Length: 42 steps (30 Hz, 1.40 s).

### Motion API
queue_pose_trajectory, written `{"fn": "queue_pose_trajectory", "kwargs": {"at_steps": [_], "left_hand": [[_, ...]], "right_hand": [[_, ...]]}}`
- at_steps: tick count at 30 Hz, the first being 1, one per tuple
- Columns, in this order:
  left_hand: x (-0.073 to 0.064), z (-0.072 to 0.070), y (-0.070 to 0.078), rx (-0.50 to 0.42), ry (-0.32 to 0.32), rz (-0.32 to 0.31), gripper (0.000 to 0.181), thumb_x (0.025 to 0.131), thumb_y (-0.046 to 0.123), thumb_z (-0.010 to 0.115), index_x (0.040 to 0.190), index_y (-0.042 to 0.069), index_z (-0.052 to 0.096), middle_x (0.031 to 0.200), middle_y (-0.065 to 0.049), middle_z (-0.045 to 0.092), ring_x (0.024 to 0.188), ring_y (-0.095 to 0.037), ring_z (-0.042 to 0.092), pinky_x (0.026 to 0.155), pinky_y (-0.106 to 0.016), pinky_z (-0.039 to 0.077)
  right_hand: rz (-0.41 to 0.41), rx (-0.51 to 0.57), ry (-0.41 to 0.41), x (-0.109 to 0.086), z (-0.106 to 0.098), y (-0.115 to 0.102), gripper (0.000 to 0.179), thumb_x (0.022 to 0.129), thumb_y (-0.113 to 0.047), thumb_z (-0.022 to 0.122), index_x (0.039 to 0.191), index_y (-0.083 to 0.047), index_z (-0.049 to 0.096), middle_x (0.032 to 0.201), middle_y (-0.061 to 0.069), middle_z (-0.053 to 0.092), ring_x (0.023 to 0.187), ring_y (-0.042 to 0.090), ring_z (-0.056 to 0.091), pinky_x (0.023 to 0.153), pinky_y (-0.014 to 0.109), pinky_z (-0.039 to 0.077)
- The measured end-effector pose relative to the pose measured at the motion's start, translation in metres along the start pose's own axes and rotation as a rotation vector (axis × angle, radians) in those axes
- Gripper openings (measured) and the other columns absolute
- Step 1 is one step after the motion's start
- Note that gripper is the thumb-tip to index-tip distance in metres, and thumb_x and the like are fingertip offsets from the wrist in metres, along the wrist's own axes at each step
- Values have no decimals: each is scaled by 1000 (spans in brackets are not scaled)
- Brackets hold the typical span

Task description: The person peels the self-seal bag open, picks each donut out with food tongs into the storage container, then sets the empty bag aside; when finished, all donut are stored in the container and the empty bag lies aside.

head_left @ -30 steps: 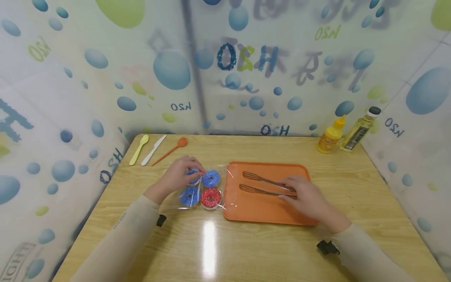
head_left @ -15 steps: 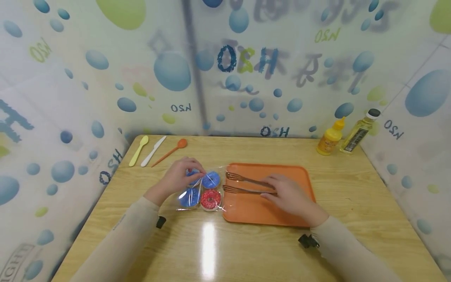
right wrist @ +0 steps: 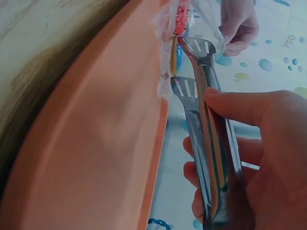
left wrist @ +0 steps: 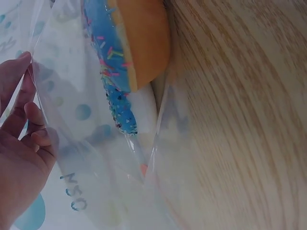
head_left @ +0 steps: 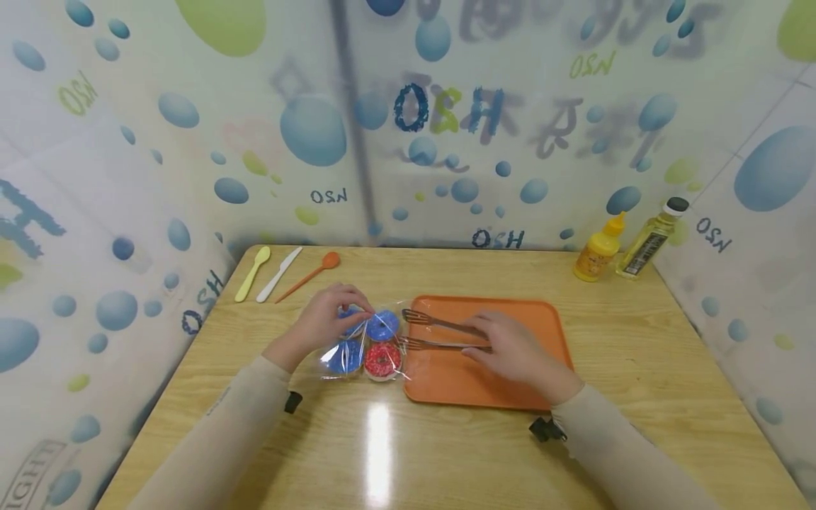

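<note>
My left hand [head_left: 328, 322] pinches the upper edge of a clear plastic bag [left wrist: 81, 153], lifting it in the left wrist view. Inside the bag lie a red doughnut [head_left: 382, 362] and three blue ones, such as this blue doughnut [head_left: 382, 325]; sprinkles show up close. My right hand [head_left: 510, 348] grips metal tongs [right wrist: 194, 129], thumb on one arm and fingers on the other. The tongs' slotted ends are spread apart and point left, right at the bag's mouth beside the doughnuts. Beneath the tongs lies an orange tray [head_left: 459, 386], its left edge overlapped by the bag.
At the back left lie a yellow spoon [head_left: 252, 275], a white knife [head_left: 279, 275] and an orange spoon [head_left: 329, 261]. A yellow squeeze bottle [head_left: 596, 251] and an oil bottle [head_left: 650, 241] stand at the back right. A printed curtain [head_left: 446, 177] surrounds the wooden table [head_left: 306, 439].
My right hand has carried the tongs leftward across the tray, bringing their ends to the bag. The left hand keeps its pinch on the bag in the same place.
</note>
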<state>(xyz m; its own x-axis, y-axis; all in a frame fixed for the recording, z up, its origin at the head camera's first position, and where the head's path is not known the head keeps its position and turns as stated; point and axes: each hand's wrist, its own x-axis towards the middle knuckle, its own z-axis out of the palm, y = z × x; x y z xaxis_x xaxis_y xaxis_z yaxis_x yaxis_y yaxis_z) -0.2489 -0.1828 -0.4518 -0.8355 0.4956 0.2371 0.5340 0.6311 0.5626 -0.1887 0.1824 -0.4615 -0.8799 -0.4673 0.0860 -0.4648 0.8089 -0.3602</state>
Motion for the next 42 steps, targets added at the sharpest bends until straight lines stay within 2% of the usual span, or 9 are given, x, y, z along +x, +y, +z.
{"fn": "queue_pose_trajectory", "kwargs": {"at_steps": [3,8,13,17,21,28,37,42], "left_hand": [[0,1,0,-8,0,-8,6,94,20,77,100,19,80,105,5,74,91,-13,58,76,-31,50],[0,1,1,-18,9,-22,7,94,18,77,100,16,80,106,3,73,91,-19,60,76,-33,50],[0,1,2,-27,24,-19,8,94,18,77,101,15,80,107,2,73,91,-26,62,75,-34,50],[-1,1,1,-29,40,-3,7,95,18,77,100,15,80,106,2,73,90,-21,60,74,-33,49],[-1,2,0,-34,48,15,6,94,17,77,99,15,80,104,2,73,88,-16,57,73,-32,49],[-1,2,1,-35,47,23,6,95,17,77,99,15,80,103,3,73,87,-15,57,74,-33,49],[1,5,2,-26,38,67,5,94,17,78,98,17,80,103,4,74,88,-17,59,72,-36,52],[1,6,3,-26,32,53,4,94,17,78,97,18,80,102,5,74,88,-14,58,73,-33,50]], "right_hand": [[12,2,-5,-6,-3,1,45,94,-41,76,132,-17,68,115,1,67,92,15,62,77,39,54],[19,36,-42,-16,-10,2,44,95,-40,75,131,-15,69,103,1,65,77,9,53,66,31,46],[31,42,-82,-17,-12,-1,46,97,-44,72,133,-16,68,111,0,69,89,11,63,76,38,54],[39,60,-93,-10,-10,-3,47,97,-47,70,134,-18,68,115,-1,70,97,15,66,82,43,56],[39,102,-106,-3,-7,-2,49,97,-48,70,136,-20,66,116,-1,69,95,15,64,81,41,55],[-22,164,-144,0,-12,4,48,95,-42,74,136,-18,67,125,0,67,104,17,65,87,43,55],[-102,145,-173,1,-12,9,51,93,-42,76,138,-20,67,131,-1,65,114,18,64,94,44,55],[-162,108,-170,6,-7,6,49,94,-39,77,137,-20,68,130,0,64,114,18,63,96,44,55]]}}
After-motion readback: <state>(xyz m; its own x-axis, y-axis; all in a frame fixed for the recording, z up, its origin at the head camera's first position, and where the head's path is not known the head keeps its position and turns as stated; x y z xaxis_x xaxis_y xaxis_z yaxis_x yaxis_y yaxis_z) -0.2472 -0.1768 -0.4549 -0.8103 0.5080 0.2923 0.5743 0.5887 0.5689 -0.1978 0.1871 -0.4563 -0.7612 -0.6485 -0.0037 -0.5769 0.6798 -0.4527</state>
